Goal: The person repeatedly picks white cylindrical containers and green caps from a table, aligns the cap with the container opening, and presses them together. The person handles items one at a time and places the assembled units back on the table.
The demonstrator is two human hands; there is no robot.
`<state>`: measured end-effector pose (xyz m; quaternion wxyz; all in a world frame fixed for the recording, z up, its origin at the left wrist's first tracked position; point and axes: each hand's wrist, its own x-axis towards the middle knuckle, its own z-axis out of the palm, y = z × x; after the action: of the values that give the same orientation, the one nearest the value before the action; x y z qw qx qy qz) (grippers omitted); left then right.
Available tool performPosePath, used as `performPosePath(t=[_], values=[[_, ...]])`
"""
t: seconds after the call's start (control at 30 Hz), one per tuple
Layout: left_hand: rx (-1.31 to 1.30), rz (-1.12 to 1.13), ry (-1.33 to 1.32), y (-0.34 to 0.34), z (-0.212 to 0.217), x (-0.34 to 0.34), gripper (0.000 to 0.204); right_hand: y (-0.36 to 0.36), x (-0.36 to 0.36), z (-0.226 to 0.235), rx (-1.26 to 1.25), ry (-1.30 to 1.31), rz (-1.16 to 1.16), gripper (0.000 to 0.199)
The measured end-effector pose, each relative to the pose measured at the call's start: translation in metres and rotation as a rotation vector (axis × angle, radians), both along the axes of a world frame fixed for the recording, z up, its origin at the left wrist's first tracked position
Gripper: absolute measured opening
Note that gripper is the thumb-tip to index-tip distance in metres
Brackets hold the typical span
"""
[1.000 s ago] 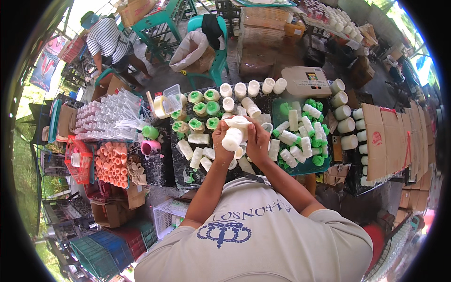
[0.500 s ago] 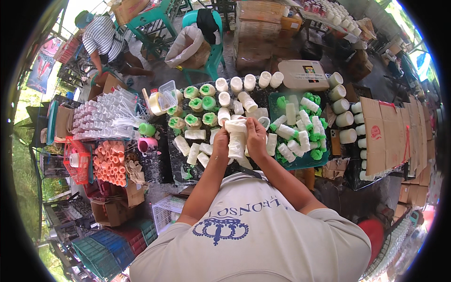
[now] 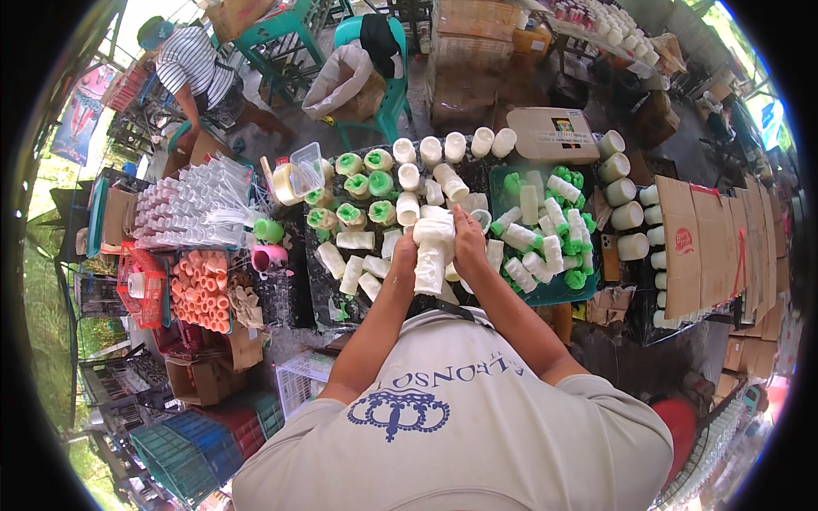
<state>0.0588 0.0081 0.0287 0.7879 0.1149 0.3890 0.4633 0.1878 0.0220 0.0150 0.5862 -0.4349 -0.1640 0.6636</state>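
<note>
Head view, both hands (image 3: pixel 436 247) gripping white wrapped bottle (image 3: pixel 430 255), beige box (image 3: pixel 554 134) beyond

1. The white bundle (image 3: pixel 430 255) is partly hidden: the left hand (image 3: pixel 403 252) covers its left flank and the right hand (image 3: pixel 468 241) its right, so what is wrapped inside cannot be told.
2. Below the bundle, the person's grey shirt (image 3: pixel 460 409) hides the near edge of the table (image 3: pixel 317 300).
3. Right of the bundle, the green tray (image 3: pixel 558 294) is mostly buried under white tubes.
4. Far up-left of the bundle, a second person (image 3: pixel 189 64) bends away, hands hidden.
5. Up-right of the bundle, the cups (image 3: pixel 613 25) on the far bench are too small to make out.
</note>
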Motion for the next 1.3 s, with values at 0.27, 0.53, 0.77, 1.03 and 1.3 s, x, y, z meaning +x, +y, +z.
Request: performPosePath(t=[0.27,0.53,0.77,1.03,1.3], values=[[-0.068,-0.041,-0.083,0.004,-0.031,-0.013,0.035,0.013,0.0,0.002,-0.094,0.061,0.152,0.033],[-0.159,0.012,-0.144,-0.005,-0.019,0.001,0.029,0.024,0.011,-0.006,-0.026,-0.107,0.371,0.047],[-0.224,0.162,0.139,0.003,0.006,0.001,0.04,0.027,0.015,-0.033,0.082,-0.436,0.413,0.055],[0.39,0.113,0.602,-0.004,0.006,-0.017,0.035,-0.016,0.021,0.034,0.019,-0.05,0.855,0.057],[0.846,0.121,1.177,0.005,0.015,-0.029,0.035,-0.011,0.007,0.038,0.3,-0.998,0.709,0.064]])
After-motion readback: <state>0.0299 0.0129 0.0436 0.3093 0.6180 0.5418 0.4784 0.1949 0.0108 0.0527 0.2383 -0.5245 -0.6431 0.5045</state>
